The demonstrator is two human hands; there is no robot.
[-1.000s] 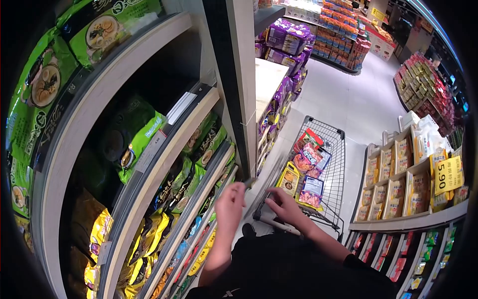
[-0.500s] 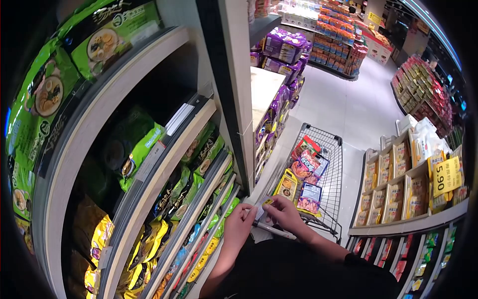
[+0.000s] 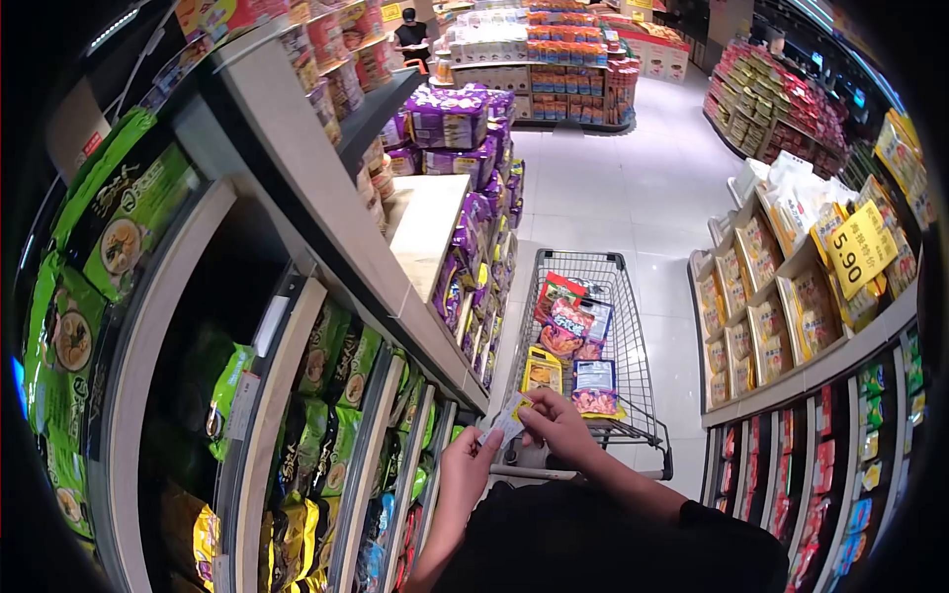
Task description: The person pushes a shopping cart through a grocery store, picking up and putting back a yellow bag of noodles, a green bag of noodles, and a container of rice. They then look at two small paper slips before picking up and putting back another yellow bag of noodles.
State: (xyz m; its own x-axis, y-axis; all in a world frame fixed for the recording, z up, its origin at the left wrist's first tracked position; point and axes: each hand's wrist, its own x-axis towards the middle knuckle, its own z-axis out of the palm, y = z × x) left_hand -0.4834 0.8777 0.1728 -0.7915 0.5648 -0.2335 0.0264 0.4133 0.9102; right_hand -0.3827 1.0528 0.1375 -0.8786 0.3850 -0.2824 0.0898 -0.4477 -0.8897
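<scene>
Both hands are in front of the shopping cart (image 3: 621,259), close to its handle end. My left hand (image 3: 469,466) pinches the lower left side of a small white paper slip (image 3: 505,423) with a yellow part. The fingers of my right hand (image 3: 560,429) close on the slip's right edge, by the yellow part; the writing is too small to read. In the cart lie a pink snack bag (image 3: 565,331), a red-and-green bag (image 3: 560,295), a yellow pack (image 3: 543,373) and a blue-edged pack (image 3: 595,387).
At left, shelves (image 3: 262,395) hold green and yellow noodle packs. Purple multipacks (image 3: 450,119) are stacked beyond a wooden board (image 3: 427,222). On the right, boxed goods (image 3: 766,316) carry a yellow price sign (image 3: 862,249). A person (image 3: 411,40) stands far back. Pale floor (image 3: 583,198) runs ahead.
My view has turned rightward, so shelves and cart appear further left. The slip is tilted up and shows more of its face. Both hands still hold it.
</scene>
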